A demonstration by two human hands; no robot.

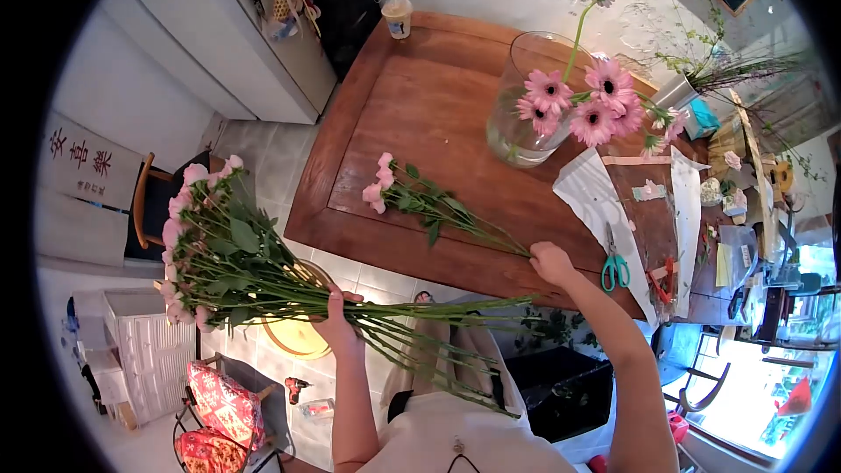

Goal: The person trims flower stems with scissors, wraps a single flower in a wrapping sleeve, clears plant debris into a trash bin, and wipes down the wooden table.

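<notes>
My left hand (pixel 337 320) is closed round the stems of a large bouquet of pink roses (pixel 236 250), whose heads point left and whose long stems reach right across my lap. On the wooden table (pixel 420 96) lies a small bunch of pink roses (pixel 420 197), heads to the left. My right hand (pixel 549 261) is at the stem ends of this bunch, fingers pressed together on them near the table's front edge.
A glass vase (pixel 512 131) with pink gerberas (pixel 596 105) stands at the back. Teal scissors (pixel 615 271) lie on white paper (pixel 604 219) at the right. A plastic cup (pixel 397 19) stands at the far left corner. A black bin (pixel 561 390) is below the table.
</notes>
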